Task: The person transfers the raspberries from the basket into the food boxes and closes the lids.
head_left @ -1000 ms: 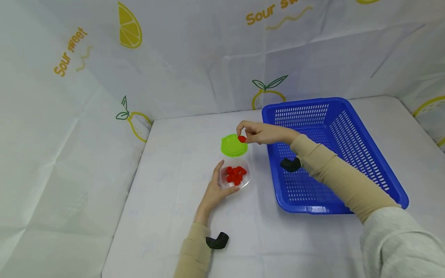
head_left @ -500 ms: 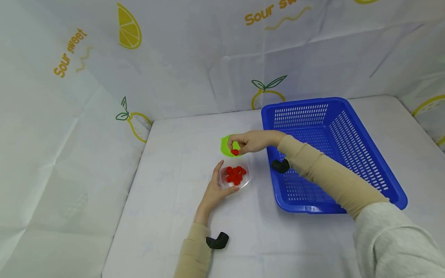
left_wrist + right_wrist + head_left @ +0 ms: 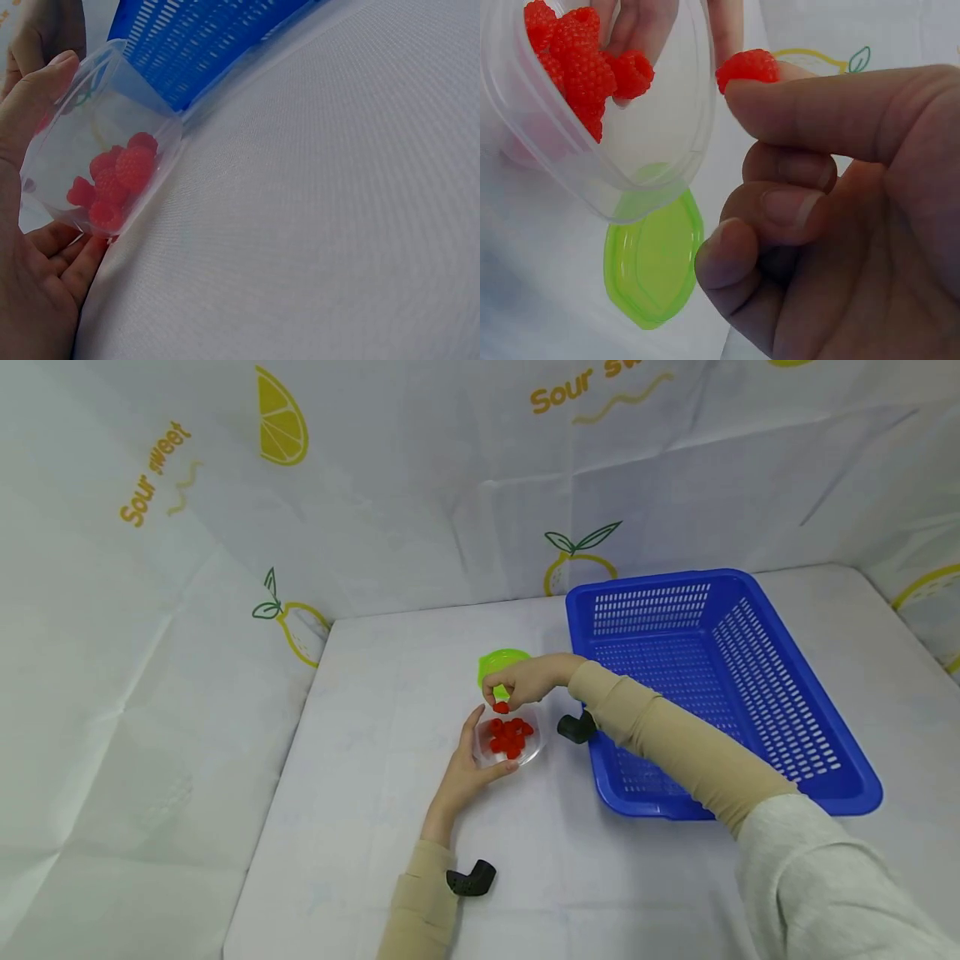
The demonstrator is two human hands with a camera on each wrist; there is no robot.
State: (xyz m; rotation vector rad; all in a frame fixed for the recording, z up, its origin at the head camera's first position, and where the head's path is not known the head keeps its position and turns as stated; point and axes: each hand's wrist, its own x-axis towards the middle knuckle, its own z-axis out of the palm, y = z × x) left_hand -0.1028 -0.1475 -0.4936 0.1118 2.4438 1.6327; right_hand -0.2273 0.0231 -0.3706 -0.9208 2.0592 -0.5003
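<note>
In the head view my left hand (image 3: 456, 779) curls its thumb and fingers around a clear plastic container (image 3: 146, 82). Several red raspberries (image 3: 135, 169) lie bunched inside it. My right hand (image 3: 531, 679) pinches a single raspberry (image 3: 748, 69) between thumb and index finger, just over the container's far rim. The other right fingers are curled in toward the palm, as the right wrist view shows. A bright green lid (image 3: 651, 266) lies flat on the table behind the container, partly covered by the right hand in the head view.
A large blue perforated basket (image 3: 660, 652) stands on the right side of the white-covered table (image 3: 360, 760), under the right forearm. A white cloth (image 3: 420, 485) with lemon prints hangs behind. Black curved devices (image 3: 472, 879) sit at both wrists.
My right hand has moved left and toward the near side, carrying the pinched raspberry from above the green lid to the container's rim. The left hand and container have stayed put.
</note>
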